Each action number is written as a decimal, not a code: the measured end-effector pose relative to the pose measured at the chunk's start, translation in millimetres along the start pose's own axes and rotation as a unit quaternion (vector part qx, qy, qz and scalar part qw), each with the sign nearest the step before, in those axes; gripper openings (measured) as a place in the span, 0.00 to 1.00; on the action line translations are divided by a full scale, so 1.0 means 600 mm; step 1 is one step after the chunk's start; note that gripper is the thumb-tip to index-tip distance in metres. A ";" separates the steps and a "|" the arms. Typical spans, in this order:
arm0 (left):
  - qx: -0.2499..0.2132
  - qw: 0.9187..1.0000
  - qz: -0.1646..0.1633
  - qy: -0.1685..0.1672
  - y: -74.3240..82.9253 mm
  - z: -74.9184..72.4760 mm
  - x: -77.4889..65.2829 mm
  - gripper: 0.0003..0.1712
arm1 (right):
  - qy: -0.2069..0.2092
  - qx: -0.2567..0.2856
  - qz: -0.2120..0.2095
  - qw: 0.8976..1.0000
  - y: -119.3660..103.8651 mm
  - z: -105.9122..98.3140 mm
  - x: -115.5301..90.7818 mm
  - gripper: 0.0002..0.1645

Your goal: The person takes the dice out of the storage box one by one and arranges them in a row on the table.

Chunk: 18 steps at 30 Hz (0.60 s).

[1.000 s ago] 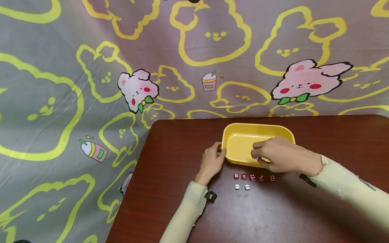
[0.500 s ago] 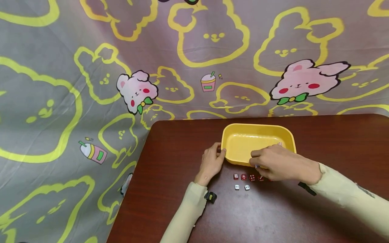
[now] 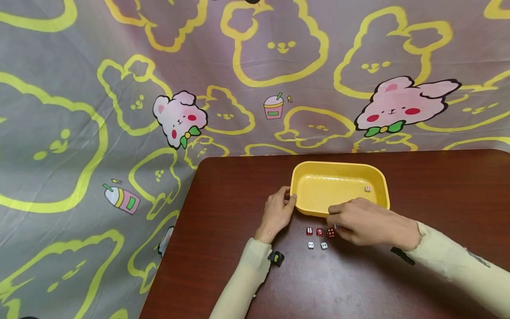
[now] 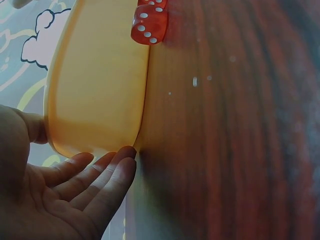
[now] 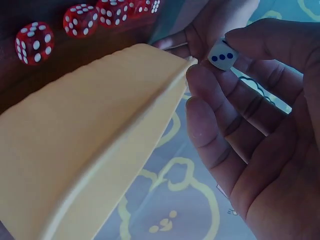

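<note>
My right hand [image 3: 364, 221] pinches a white die [image 5: 222, 56] with dark blue dots between thumb and fingertips, just outside the front wall of a yellow bin [image 3: 318, 210]. My left hand [image 3: 277, 213] grips the bin's left end, with the thumb at the rim and the fingers along the outer wall [image 4: 100, 125]. In front of the bin runs a row of red dice [image 3: 320, 231]; its right part is hidden by my right hand in the head view. Two white dice [image 3: 311, 245] lie nearer me. One pale die [image 3: 368, 188] sits inside the bin at the right.
Everything stands on a dark reddish-brown table [image 3: 239, 186]. A grey cloth [image 3: 255, 66] with yellow bear outlines hangs behind and to the left of it. Each wrist wears a black strap [image 3: 276, 258].
My right hand has moved from over the bin to the near side of its front rim, still pinching the white die. The die inside the bin has come into view. My left hand stays put.
</note>
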State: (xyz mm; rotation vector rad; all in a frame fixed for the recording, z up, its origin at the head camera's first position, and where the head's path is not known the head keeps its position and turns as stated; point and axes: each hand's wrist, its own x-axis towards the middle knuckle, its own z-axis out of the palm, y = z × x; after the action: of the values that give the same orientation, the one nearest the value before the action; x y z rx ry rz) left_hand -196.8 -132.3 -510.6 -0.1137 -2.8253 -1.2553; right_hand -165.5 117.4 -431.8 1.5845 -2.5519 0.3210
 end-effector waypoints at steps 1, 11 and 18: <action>0.000 1.000 -0.001 -0.001 0.000 0.000 0.000 0.21 | -0.001 0.002 -0.002 1.000 -0.001 0.001 0.000 0.13; 0.003 1.000 -0.001 -0.004 -0.002 -0.001 0.004 0.21 | 0.002 0.010 -0.012 1.000 -0.002 0.020 -0.007 0.12; 0.005 1.000 -0.001 -0.004 -0.003 -0.001 0.002 0.22 | 0.006 0.021 -0.015 1.000 -0.002 0.039 -0.013 0.14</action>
State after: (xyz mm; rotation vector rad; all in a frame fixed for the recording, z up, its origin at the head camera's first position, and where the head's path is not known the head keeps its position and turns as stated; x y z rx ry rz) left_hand -198.4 -133.9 -511.5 -0.1165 -2.8394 -1.2446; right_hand -160.7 118.1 -455.7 1.6287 -2.5250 0.3822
